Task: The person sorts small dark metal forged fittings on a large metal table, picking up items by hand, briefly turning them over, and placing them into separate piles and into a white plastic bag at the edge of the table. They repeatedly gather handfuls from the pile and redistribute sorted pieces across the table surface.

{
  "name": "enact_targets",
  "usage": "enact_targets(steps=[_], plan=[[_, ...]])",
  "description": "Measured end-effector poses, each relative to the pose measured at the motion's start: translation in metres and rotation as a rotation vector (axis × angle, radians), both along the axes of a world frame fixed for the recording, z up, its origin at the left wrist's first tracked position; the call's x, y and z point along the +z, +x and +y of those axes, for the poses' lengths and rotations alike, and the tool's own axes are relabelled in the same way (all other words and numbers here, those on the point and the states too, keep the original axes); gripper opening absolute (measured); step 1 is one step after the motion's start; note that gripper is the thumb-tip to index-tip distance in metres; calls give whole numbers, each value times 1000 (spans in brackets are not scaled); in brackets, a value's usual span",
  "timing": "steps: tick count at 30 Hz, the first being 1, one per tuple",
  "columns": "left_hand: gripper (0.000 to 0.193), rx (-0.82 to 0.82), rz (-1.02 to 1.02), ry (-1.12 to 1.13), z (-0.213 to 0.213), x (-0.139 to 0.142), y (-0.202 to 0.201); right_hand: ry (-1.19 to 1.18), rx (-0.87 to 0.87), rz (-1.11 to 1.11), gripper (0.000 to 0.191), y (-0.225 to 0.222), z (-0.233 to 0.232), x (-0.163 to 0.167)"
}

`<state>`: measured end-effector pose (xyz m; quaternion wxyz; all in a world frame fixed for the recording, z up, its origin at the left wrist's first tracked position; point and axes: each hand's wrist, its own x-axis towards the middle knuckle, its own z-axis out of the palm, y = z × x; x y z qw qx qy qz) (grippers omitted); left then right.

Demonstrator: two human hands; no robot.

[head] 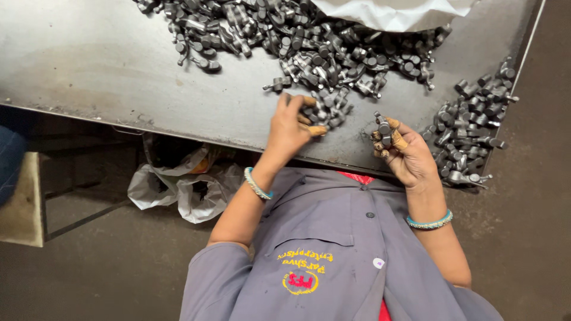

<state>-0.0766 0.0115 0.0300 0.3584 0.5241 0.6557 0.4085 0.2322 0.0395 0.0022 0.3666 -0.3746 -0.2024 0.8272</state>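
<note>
— Hands first: left hand [291,126] is spread, fingers down on a small cluster of metal parts [331,108] on the desk [107,59]; whether it actually pinches one, can't tell. Right hand [404,153] is curled tight around a few metal parts [384,132], palm turned inward, just off the near desk edge.

— Materials?

— Parts are dark grey forged steel, stubby, with round flat ends and short arms, dull sheen. Desk is a worn grey metal sheet, scuffed, thin raised rim. Fingertips look stained orange-brown.

— Where do the parts lie?

— Big pile [297,35] spreads across the far side of the desk, beyond the left hand. A second, smaller heap [473,128] sits just right of the right hand, near the desk's corner. White sack [392,12] lies over the big pile's far edge.

— Counts?

— Two hands, two heaps, one sack. Loose parts too many to count; held ones roughly three, partly hidden. One beaded turquoise bangle [257,185] on each wrist. Grey work shirt [345,249]. Crumpled white plastic bags [178,190] on the floor under the desk.
</note>
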Motion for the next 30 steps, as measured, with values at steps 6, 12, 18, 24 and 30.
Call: enact_targets(steps=[6, 12, 18, 24, 30], plan=[[54, -1, -48, 42, 8, -9, 54, 30, -35, -23, 46, 13, -7, 7], [38, -46, -130, 34, 14, 4, 54, 156, -107, -325, 38, -1, -10, 35], [40, -16, -647, -58, 5, 15, 67, 538, 19, -406, 44, -33, -7, 73], [45, 33, -1261, -375, 10, -8, 64, 1202, 237, -1460, 53, -57, 4, 76], [26, -90, -354, -18, -3, 2, 48, 1268, 254, -1515, 38, -51, 2, 55]])
